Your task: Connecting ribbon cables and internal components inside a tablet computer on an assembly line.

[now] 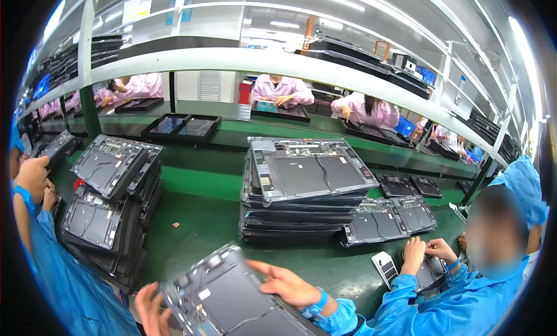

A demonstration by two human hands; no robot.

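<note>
An opened tablet [223,295], a flat dark device with its battery, a thin cable and circuit parts bare, is held tilted at the lower edge between my hands. My right hand [288,285], with a blue wristband, grips its upper right edge, thumb across the inner face. Curled at its left edge are the somewhat blurred fingers of my left hand [152,309]. Beyond it stands a tall stack of similar opened tablets [313,173] in black trays. The underside of the held tablet is hidden.
More stacked tablets [104,168] stand at the left beside a co-worker's hands [36,179]. At the right a person in blue [458,301] works on another device, near a white card [384,268]. A white rail [243,60] crosses above the green bench [191,220].
</note>
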